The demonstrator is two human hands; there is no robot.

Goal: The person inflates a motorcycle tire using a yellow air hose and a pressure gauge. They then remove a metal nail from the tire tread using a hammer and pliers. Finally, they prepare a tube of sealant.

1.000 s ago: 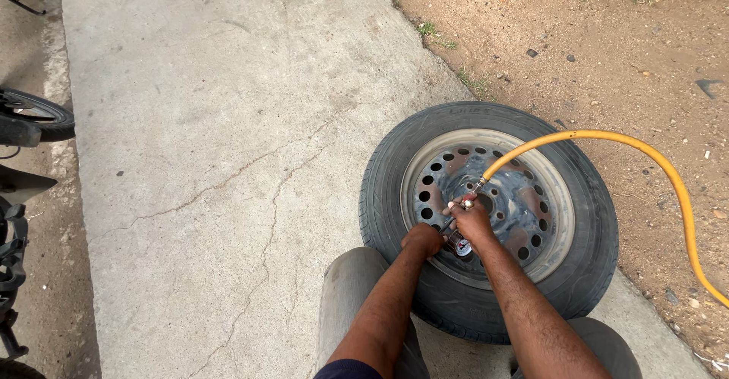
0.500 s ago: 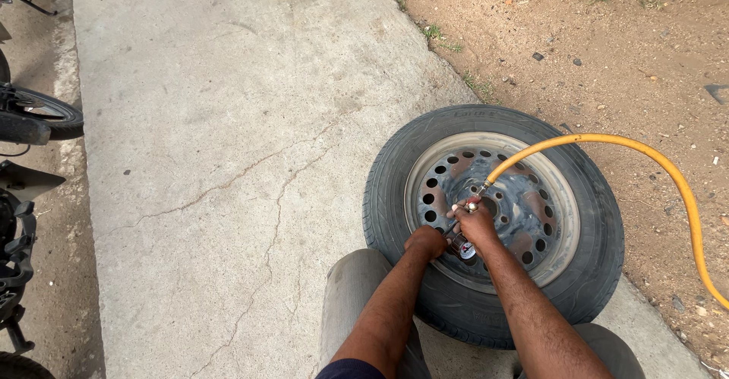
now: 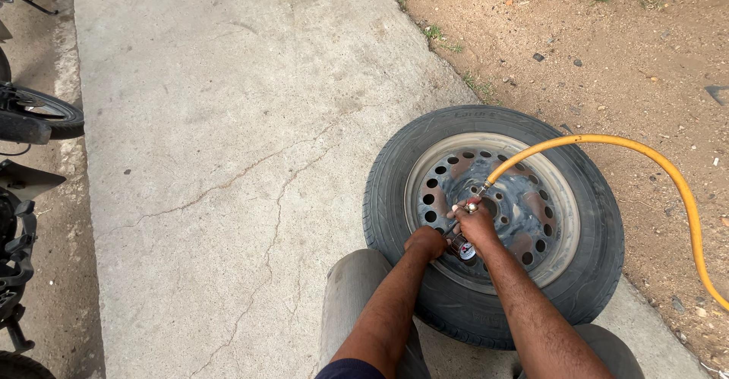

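One view only, head camera looking down.

Wheel (image 3: 493, 223) lies flat on the concrete slab (image 3: 228, 159), at 3 o'clock in frame, its far edge near the dirt strip (image 3: 607, 45). Steel rim (image 3: 524, 197) faces up, dull and stained, ring of round holes around it.

Left hand (image 3: 427, 242) sits at the rim's 7 o'clock edge, fingers curled down onto the rim lip; looks closed, pressing or pinching something there, but I can't tell what is under it.

Right hand (image 3: 477, 223) is just beside it, toward the hub, closed around the metal end fitting of the yellow hose (image 3: 653, 166). Small round gauge (image 3: 465, 251) hangs below that hand, between the two hands. Hose runs from the fitting in an arc out over the tyre to 2 o'clock, then drops down the right edge across the dirt.

Step in hand, by my read: air fitting is being held at the valve area of the rim, inflating or checking pressure. Next move calls for keeping the fitting square and steady on the valve, with the gauge face turned where it can be read.

Knees (image 3: 357, 295) bracket the wheel at 6 o'clock. Motorcycle parts (image 3: 30, 121) at 9 o'clock, well apart.
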